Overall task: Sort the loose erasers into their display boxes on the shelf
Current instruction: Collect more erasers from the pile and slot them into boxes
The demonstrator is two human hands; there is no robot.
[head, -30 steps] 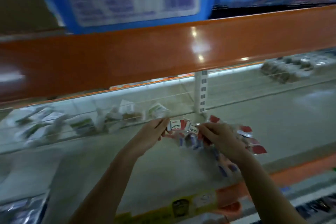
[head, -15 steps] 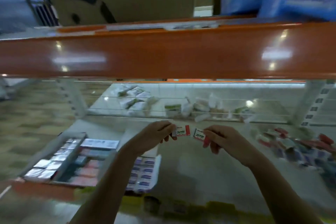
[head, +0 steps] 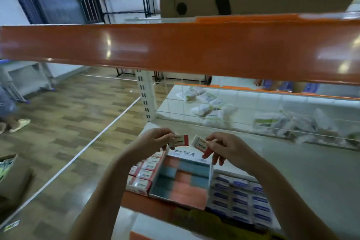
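Above the display boxes (head: 181,181), each hand's grip pinching one eraser: left hand (head: 153,140), right hand (head: 228,148).

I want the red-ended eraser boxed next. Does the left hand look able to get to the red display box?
Probably yes: the left hand, pinching its eraser, is just above the red display box, with nothing between them.

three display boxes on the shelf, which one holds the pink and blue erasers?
The middle box, below the hands: plain pink and blue blocks. The left box holds red-and-white sleeved erasers, the right box blue-and-white ones.
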